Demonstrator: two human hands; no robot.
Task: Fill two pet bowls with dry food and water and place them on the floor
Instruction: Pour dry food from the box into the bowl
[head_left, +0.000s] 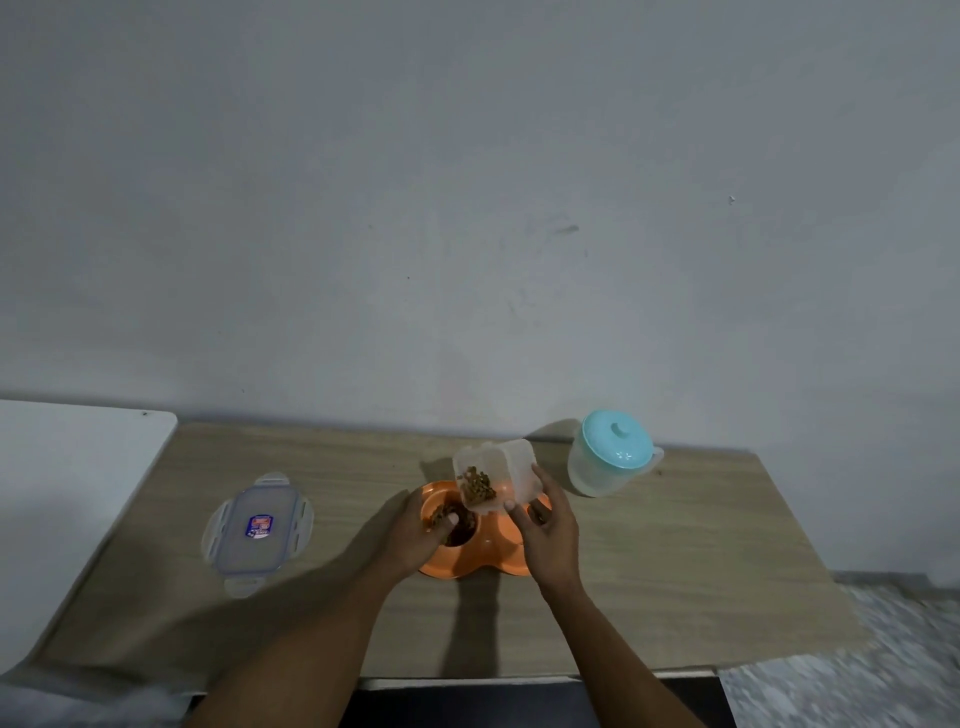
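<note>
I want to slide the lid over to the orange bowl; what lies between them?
In the head view, bare tabletop runs from the lid to the left hand, which holds the left rim of the orange bowl.

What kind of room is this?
Likely a plain home room: a wooden table against a bare grey wall, speckled floor at right, and an orange pet bowl beside a lidded jug.

Left hand forward, fingers curled; right hand raised, grip clenched.
</note>
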